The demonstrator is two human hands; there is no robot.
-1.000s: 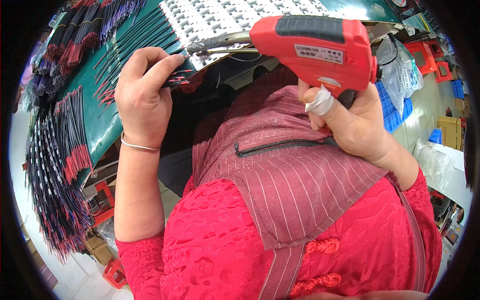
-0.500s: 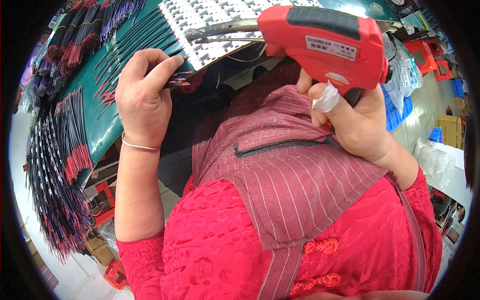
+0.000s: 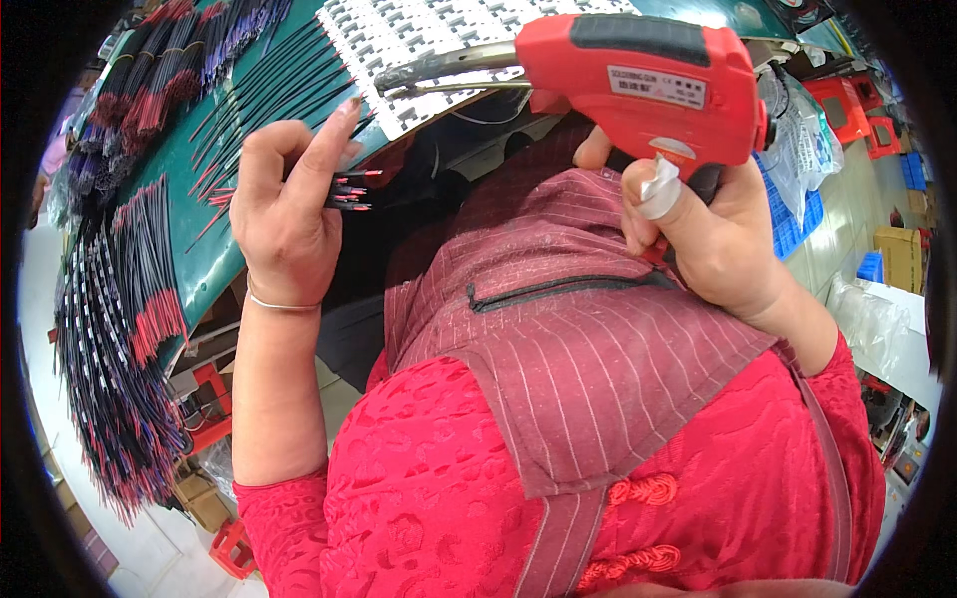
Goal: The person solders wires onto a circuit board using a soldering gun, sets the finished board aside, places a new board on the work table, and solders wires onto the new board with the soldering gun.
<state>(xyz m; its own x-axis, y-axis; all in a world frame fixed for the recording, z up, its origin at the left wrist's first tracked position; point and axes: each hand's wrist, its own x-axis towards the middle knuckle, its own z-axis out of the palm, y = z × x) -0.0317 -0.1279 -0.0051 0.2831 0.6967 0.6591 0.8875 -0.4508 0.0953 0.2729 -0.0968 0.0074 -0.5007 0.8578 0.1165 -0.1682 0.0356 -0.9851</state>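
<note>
My right hand (image 3: 723, 244), its thumb wrapped in white tape, grips a red soldering gun (image 3: 638, 125) with a black top pad. The gun's metal tube and tip point left, over the edge of a sheet of small white parts (image 3: 429, 45). My left hand (image 3: 284, 214) is closed on several short black wires (image 3: 351, 189) with red ends, which stick out past its fingers. Its index finger and thumb reach up near the gun's tip; whether they pinch one single wire I cannot make out. More black wires (image 3: 269, 95) fan out leftward from the sheet's left edge.
A green table (image 3: 211, 261) lies under the wires. Banded wire bundles (image 3: 164, 60) rest at the far left, and loose wires (image 3: 110, 369) hang over its edge. At right are clear plastic bags (image 3: 802, 149), a blue crate (image 3: 793, 214), red frames (image 3: 839, 110) and a cardboard box (image 3: 899, 259).
My left index finger has straightened upward, and the wires in that hand have shifted a little lower. The soldering gun has tilted slightly, its tip now a little lower and further right.
</note>
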